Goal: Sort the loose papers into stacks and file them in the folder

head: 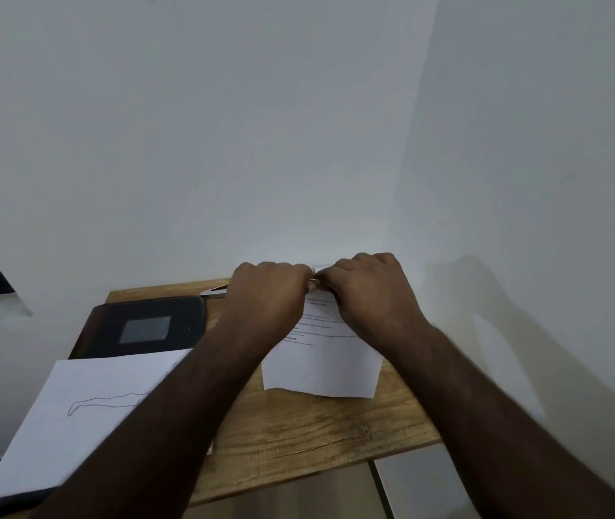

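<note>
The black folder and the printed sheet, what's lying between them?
In the head view, the left forearm crosses between the black folder and the printed sheet, above bare wooden table.

The printed sheet (322, 354) carries lines of text (too blurred to read), and nothing else is legible.

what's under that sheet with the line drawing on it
The drawing sheet covers the near edge of the black folder and part of the wooden table. Its lower left corner overhangs the table. Anything else beneath is hidden.
</note>
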